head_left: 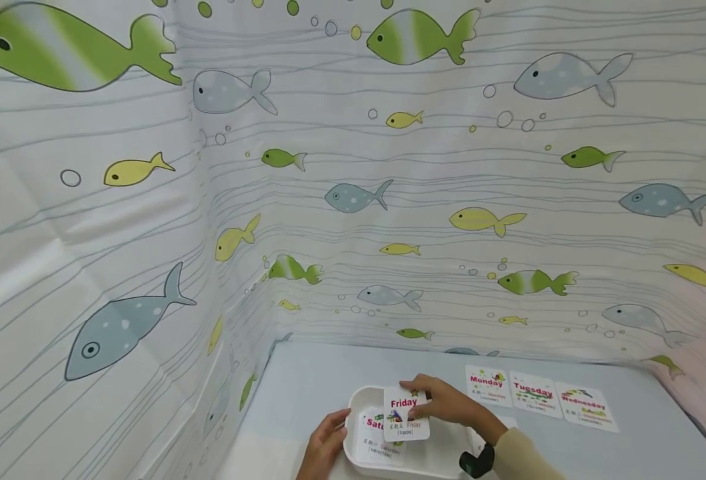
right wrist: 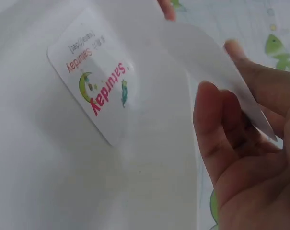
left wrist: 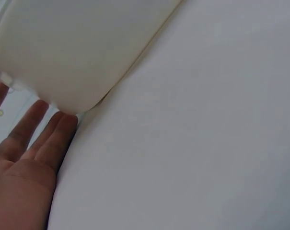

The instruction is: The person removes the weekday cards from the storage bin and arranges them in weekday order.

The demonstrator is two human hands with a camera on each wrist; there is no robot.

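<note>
My right hand (head_left: pixel 449 400) pinches the Friday card (head_left: pixel 406 430) between thumb and fingers, above a white plastic tray (head_left: pixel 355 460). In the right wrist view that card (right wrist: pixel 202 45) is seen nearly edge-on, its plain side showing. Flat inside the tray lies the Saturday card (right wrist: pixel 99 76), partly covered by the Friday card in the head view. My left hand (head_left: pixel 324 443) is at the tray's left side. The left wrist view has its fairly straight fingers (left wrist: pixel 58 139) touching the tray's outer wall (left wrist: pixel 82 52).
Monday (head_left: pixel 488 393), Tuesday (head_left: pixel 535 400) and Wednesday (head_left: pixel 587 417) cards lie in a row on the pale blue table (head_left: pixel 305 373), right of the tray. Another white card (head_left: pixel 510 423) is mostly hidden behind my right forearm. A fish-patterned curtain (head_left: pixel 329 253) encloses the table.
</note>
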